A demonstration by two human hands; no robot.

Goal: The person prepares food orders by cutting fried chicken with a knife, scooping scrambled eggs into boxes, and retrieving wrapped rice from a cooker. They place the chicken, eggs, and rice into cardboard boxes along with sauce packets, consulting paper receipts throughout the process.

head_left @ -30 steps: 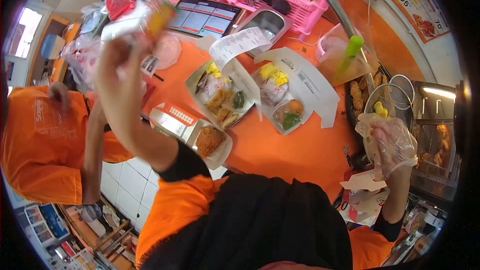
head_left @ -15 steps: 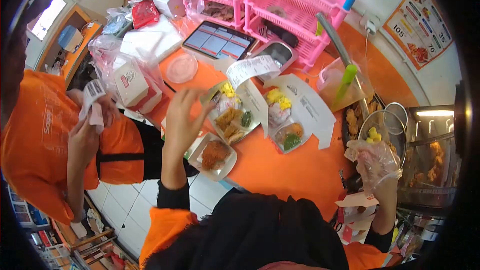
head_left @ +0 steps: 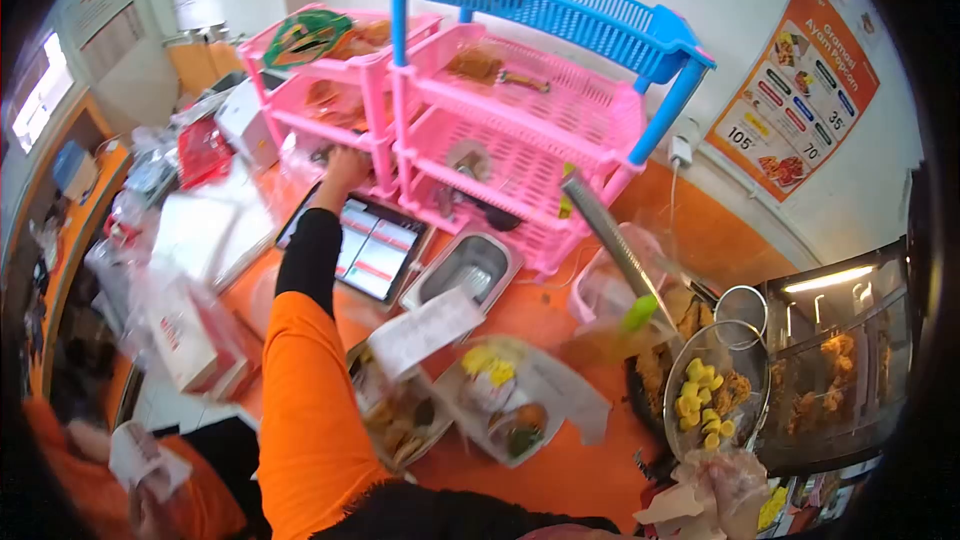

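Note:
My left hand (head_left: 347,166) reaches into the lower tier of the pink rack (head_left: 375,120), above the tablet (head_left: 375,245); its fingers are hidden in the tier. In a clear plastic glove, my right hand (head_left: 735,488) is low at the right, beside a strainer (head_left: 705,410) with yellow pieces and fried chicken. Its fingers are blurred, near a white paper box (head_left: 680,512). Two open meal boxes stand side by side, the left one (head_left: 395,425) partly behind my left arm, the right one (head_left: 510,405) with egg and rice. A receipt (head_left: 425,330) lies across their upper edges.
A metal tray (head_left: 465,275) sits beside the tablet. A blue basket (head_left: 560,15) tops the rack. Tongs (head_left: 615,240) with a green part slant over the counter. A heated cabinet (head_left: 835,360) is at right. Another person's hand (head_left: 90,440) is at lower left, near a paper slip.
My left hand has moved from beside the meal boxes up and away into the rack. The view has shifted upward. My right hand appears lower, below the strainer.

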